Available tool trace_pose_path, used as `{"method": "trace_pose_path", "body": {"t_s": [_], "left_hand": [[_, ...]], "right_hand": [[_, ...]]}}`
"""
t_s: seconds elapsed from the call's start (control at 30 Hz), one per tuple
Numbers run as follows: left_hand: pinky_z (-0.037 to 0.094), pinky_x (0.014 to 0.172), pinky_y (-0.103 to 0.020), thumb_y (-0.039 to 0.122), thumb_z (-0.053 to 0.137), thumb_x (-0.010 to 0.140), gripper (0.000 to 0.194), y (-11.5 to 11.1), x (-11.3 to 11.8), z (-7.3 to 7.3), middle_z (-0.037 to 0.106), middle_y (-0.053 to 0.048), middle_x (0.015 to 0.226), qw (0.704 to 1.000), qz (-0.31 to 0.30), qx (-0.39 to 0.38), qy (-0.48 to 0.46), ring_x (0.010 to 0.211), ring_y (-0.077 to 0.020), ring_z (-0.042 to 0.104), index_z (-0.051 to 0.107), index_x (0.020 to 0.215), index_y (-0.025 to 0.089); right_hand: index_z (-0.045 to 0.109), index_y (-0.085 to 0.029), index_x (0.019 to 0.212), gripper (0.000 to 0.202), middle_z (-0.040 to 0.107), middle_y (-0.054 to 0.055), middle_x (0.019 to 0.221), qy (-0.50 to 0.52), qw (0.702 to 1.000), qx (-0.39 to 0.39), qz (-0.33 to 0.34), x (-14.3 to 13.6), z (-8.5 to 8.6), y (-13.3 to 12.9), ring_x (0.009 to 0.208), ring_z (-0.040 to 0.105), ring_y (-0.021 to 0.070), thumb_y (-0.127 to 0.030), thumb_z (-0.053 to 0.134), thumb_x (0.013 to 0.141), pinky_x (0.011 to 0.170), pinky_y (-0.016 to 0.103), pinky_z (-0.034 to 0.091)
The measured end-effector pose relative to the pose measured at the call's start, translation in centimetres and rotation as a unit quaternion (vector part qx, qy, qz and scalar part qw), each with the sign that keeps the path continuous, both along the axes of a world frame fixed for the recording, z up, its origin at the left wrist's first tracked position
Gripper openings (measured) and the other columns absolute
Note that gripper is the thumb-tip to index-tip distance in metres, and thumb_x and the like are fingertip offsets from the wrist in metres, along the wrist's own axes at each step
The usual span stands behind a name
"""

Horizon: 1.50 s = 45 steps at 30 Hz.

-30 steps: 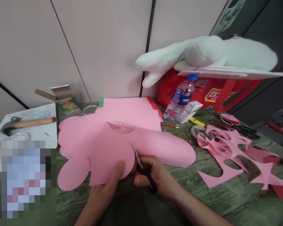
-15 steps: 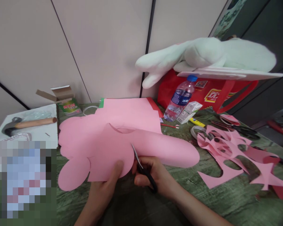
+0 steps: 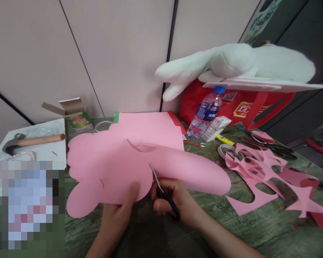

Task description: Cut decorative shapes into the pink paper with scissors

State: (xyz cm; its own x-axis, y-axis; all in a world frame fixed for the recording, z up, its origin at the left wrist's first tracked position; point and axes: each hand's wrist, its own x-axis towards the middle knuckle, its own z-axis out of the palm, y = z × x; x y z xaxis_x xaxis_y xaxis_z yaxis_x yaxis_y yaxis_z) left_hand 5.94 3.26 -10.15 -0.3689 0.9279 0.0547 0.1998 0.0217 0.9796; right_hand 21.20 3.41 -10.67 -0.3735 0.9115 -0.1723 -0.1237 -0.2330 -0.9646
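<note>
My left hand (image 3: 121, 208) grips the lower edge of a pink paper sheet (image 3: 115, 172), its thumb on top and its other fingers hidden underneath. My right hand (image 3: 172, 200) is wrapped round the handles of black-handled scissors (image 3: 161, 191). The scissor blades lie against the rounded cut edge of the sheet, pointing up and left. A long rounded strip of the same paper curls away to the right above my right hand. More pink paper pieces (image 3: 83, 200) with rounded ends lie at the left.
Pink scraps (image 3: 261, 175) and a tape roll (image 3: 226, 152) lie at right. Behind stand a water bottle (image 3: 206, 113), a small carton (image 3: 216, 128) and a red bag (image 3: 239, 107) under a white plush toy (image 3: 231, 62). A hammer (image 3: 33, 141) rests on a white board at left.
The curled paper strip has shifted slightly right and down, and the paper's cut edge has bent a little. Both hands and the scissors are almost where they were.
</note>
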Motion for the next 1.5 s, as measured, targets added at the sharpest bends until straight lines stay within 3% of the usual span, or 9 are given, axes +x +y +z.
{"method": "trace_pose_path", "body": {"t_s": [0.43,0.7,0.9,1.13,1.23,1.37,1.5], "left_hand": [[0.053,0.076,-0.039,0.05,0.068,0.068,0.034,0.1,-0.2,0.0,0.074,-0.008,0.082,1.0,-0.006,-0.005,-0.015,0.08,-0.0273,0.067,0.069,0.078,0.018],[0.053,0.078,-0.04,0.051,0.071,0.066,0.039,0.7,-1.3,-1.3,0.074,-0.009,0.085,0.998,-0.044,0.002,-0.035,0.084,-0.0287,0.067,0.069,0.083,0.016],[0.053,0.076,-0.037,0.051,0.068,0.069,0.039,1.2,-1.3,-2.2,0.072,-0.009,0.084,0.997,-0.039,0.039,-0.059,0.082,-0.0255,0.065,0.069,0.085,0.016],[0.046,0.055,-0.029,0.045,0.059,0.076,0.03,0.5,-0.1,0.0,0.062,-0.001,0.058,0.999,-0.002,0.043,0.003,0.059,-0.0182,0.058,0.059,0.06,0.019],[0.044,0.052,-0.029,0.043,0.062,0.073,0.035,0.0,0.4,0.8,0.052,0.004,0.043,0.999,-0.027,0.01,0.027,0.045,-0.0143,0.05,0.05,0.048,0.022],[0.043,0.05,-0.029,0.043,0.063,0.072,0.046,-0.5,0.5,0.9,0.04,0.006,0.034,0.997,-0.052,-0.042,0.048,0.036,-0.0121,0.041,0.039,0.037,0.025],[0.039,0.042,-0.028,0.044,0.066,0.068,0.041,-0.8,0.5,1.0,0.04,0.007,0.033,0.995,-0.056,-0.073,0.036,0.034,-0.0118,0.038,0.043,0.04,0.025]], "right_hand": [[0.056,-0.015,0.067,0.043,0.051,-0.005,0.05,0.002,1.0,-0.002,-0.005,-0.1,-0.2,-0.1,0.041,0.039,0.006,-0.05,0.08,0.06,0.041,0.02,0.029],[0.056,-0.015,0.067,0.04,0.05,-0.006,0.05,0.019,1.0,-0.001,-0.001,-0.1,-0.5,-0.2,0.04,0.04,0.0053,-0.047,0.08,0.062,0.039,0.018,0.028],[0.057,-0.014,0.066,0.042,0.05,-0.006,0.048,0.024,1.0,-0.01,0.0,-0.2,-0.4,-0.2,0.039,0.04,0.005,-0.048,0.08,0.06,0.038,0.018,0.027],[0.055,-0.016,0.064,0.043,0.046,-0.007,0.048,0.046,0.999,-0.01,-0.005,-1.0,-0.7,-0.7,0.04,0.042,0.0063,-0.05,0.081,0.06,0.038,0.018,0.028],[0.055,-0.016,0.065,0.045,0.048,-0.006,0.049,0.051,0.999,-0.005,0.003,-1.2,-0.6,-0.8,0.042,0.042,0.0069,-0.052,0.079,0.061,0.039,0.019,0.029],[0.055,-0.014,0.072,0.047,0.048,-0.006,0.055,0.045,0.999,0.011,-0.01,-0.9,-0.3,-0.5,0.048,0.038,0.0064,-0.053,0.079,0.061,0.045,0.02,0.028],[0.059,-0.012,0.074,0.048,0.044,-0.006,0.059,0.024,0.999,0.032,-0.02,-0.3,-0.3,-0.1,0.052,0.033,0.0063,-0.05,0.083,0.059,0.048,0.021,0.026]]}}
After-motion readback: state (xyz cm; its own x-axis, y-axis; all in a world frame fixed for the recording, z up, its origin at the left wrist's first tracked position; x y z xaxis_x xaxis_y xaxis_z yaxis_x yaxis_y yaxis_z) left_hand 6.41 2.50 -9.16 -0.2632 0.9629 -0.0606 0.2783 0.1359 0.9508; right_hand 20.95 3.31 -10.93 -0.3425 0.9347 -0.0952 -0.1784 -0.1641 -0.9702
